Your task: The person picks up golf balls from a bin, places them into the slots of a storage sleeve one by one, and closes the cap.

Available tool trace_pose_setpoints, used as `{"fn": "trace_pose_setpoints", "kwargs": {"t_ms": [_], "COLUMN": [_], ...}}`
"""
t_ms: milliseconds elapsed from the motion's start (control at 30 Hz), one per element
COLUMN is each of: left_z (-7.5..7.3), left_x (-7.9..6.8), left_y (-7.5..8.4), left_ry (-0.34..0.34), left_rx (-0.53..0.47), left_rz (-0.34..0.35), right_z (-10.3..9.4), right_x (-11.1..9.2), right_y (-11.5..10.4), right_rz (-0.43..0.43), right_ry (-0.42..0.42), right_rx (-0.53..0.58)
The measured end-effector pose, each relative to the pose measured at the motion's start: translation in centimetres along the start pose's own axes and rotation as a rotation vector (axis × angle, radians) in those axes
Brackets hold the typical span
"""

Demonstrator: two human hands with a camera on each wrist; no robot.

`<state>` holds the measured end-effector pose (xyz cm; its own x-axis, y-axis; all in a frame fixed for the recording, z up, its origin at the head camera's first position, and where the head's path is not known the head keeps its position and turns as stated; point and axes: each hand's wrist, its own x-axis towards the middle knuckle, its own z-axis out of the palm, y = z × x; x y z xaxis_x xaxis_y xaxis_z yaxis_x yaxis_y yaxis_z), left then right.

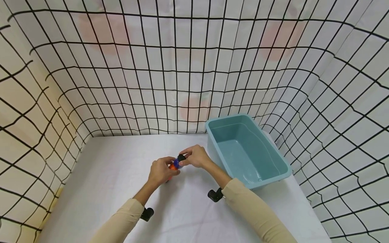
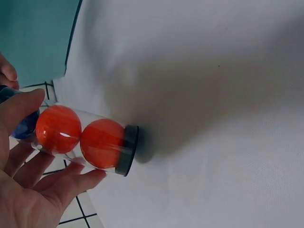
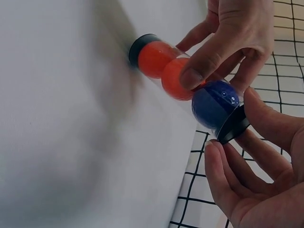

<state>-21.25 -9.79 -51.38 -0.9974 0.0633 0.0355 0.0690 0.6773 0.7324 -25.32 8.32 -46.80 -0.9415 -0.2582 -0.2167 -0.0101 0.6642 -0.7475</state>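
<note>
A clear tube (image 3: pixel 183 71) with a black cap at each end holds two orange balls (image 2: pixel 58 129) and one blue ball (image 3: pixel 214 105) in a row. My left hand (image 1: pixel 160 171) grips the tube around its middle, thumb across the orange and blue balls. At the blue end, my right hand (image 1: pixel 196 157) pinches the black cap (image 3: pixel 233 124) between thumb and fingers. The other black cap (image 2: pixel 127 150), at the orange end, tilts down close over the white tabletop (image 1: pixel 106 168).
A teal plastic tub (image 1: pixel 218 148) stands on the table to the right, beside my right forearm. Black wire grid (image 1: pixel 189 71) walls the table at the back and both sides, with pale cloth behind. Black wrist cameras (image 1: pixel 215 195) hang under both sleeves.
</note>
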Motion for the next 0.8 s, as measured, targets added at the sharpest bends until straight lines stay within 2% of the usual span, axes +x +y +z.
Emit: {"fn": "trace_pose_setpoints", "kwargs": {"t_ms": [300, 433, 667, 800], "left_z": [-0.05, -0.13, -0.03, -0.02], "left_x": [0.01, 0.00, -0.01, 0.03], "left_y": [-0.03, 0.00, -0.14, -0.28], "left_ry": [0.012, 0.006, 0.008, 0.010], "left_rx": [0.000, 0.006, 0.007, -0.005], "left_rz": [0.027, 0.024, 0.037, 0.054], "right_z": [0.00, -0.19, -0.74, -0.72], "right_x": [0.08, -0.03, -0.07, 0.01], "right_y": [0.05, 0.07, 0.09, 0.05], "right_rz": [-0.018, -0.005, 0.025, 0.040], "right_ry": [0.009, -0.031, -0.135, -0.150], "right_rx": [-0.026, -0.005, 0.159, 0.263]}}
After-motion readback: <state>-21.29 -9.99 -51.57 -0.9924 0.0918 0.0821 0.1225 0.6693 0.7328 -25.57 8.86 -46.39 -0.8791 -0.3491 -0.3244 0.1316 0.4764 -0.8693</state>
